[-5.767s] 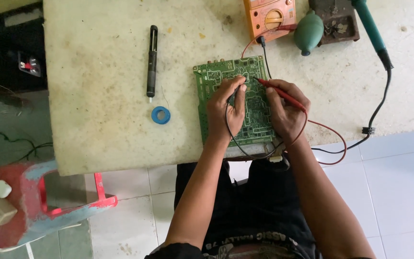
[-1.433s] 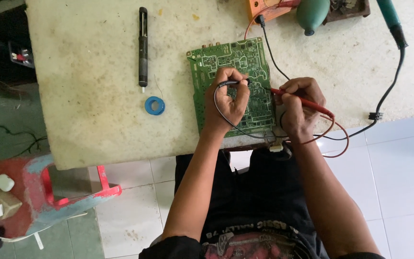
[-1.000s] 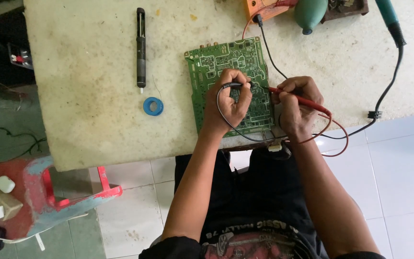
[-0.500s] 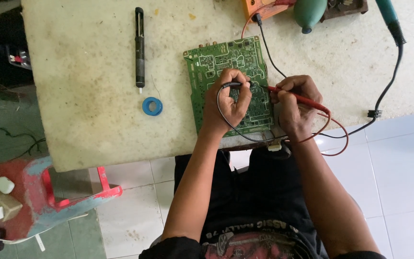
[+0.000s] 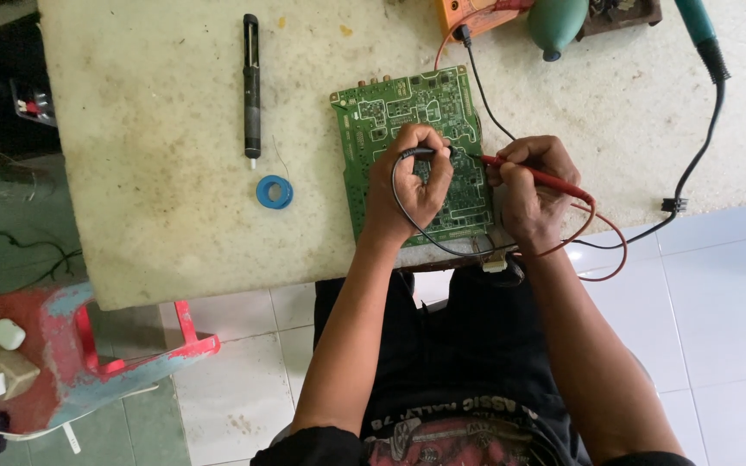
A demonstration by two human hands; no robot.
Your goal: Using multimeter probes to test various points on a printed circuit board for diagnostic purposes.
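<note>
Desoldering pump (image 5: 252, 85), blue solder spool (image 5: 275, 192), beside circuit board (image 5: 416, 155)

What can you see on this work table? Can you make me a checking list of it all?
Surface: pale, stained table.
Job's things: green circuit board flat near the front edge; black probe and red probe meet it.
Clutter: black pen-like tool, blue ring, orange meter, green bulb, teal-handled iron.
Grippers: left hand holds the black probe, right hand the red one.
Cables: black lead and red lead run to the meter; the iron's black cord drops over the edge.
Surroundings: white floor tiles, red and blue stool.
</note>
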